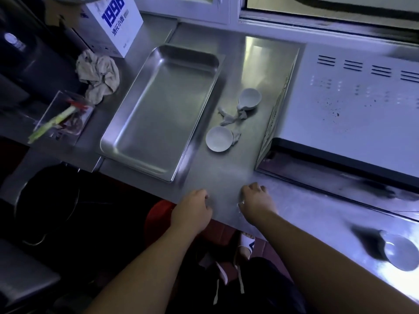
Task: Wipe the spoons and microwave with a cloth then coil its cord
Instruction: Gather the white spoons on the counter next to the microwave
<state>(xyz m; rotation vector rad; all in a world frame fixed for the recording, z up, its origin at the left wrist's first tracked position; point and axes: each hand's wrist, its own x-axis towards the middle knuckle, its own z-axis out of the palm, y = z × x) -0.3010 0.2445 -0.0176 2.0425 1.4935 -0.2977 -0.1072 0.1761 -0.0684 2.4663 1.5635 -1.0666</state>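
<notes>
wiping not begun, i judge: left grip (192, 208) and right grip (256, 200) rest slack, holding nothing, at the table (226, 177) edge; cloth (97, 75) lies crumpled far left, spoons (219, 138) beside the microwave (351, 98); next, fetch cloth

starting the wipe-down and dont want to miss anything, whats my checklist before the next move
1. Cloth in hand: crumpled cloth lies by the 1996 box, ungripped: not ok.
2. Spoons found: far spoon, near spoon beside the steel tray, third spoon at right: ok.
3. Left hand empty: ok.
4. Right hand empty: cannot tell.
5. Microwave top clean: dark specks: not ok.
6. Cord located: cannot tell.
</notes>
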